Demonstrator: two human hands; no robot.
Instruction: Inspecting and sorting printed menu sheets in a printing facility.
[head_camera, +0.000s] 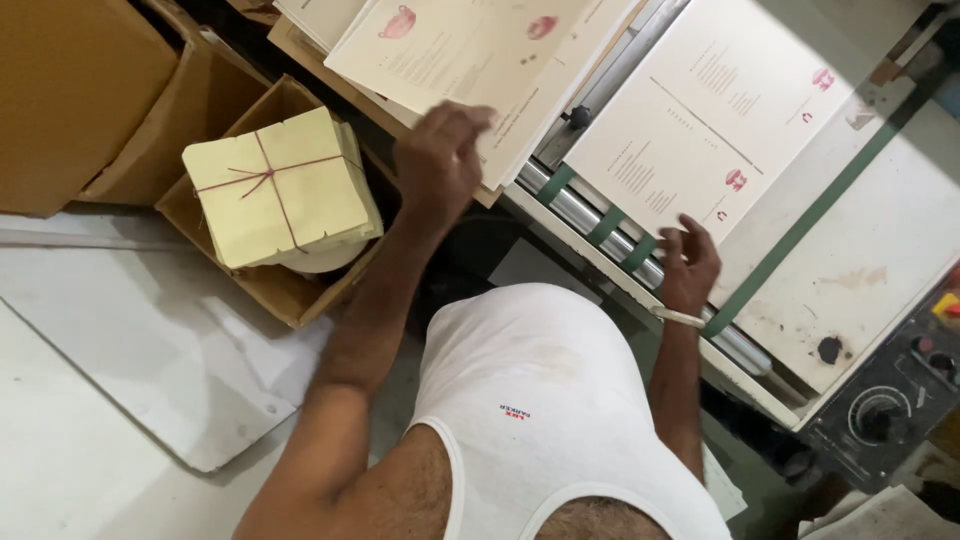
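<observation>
Head view: left hand (440, 160) on edge of printed sheet stack (470, 50), fingers curled, grip state unclear. Right hand (688, 262) fingers apart, touching lower edge of printed sheet (700, 120) on machine worktop (860, 270). Tied yellow bundle (275, 185) in cardboard box (270, 285), left.

2 hands (440, 160) (688, 262), 1 tied bundle (280, 185) at 9 o'clock, 2 printed sheets (470, 50) (710, 110) at 12, 1 dial (880, 415) at 4.

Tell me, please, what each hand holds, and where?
The left hand grips a printed sheet by its lower edge; the right hand rests on another sheet's bottom edge.
</observation>
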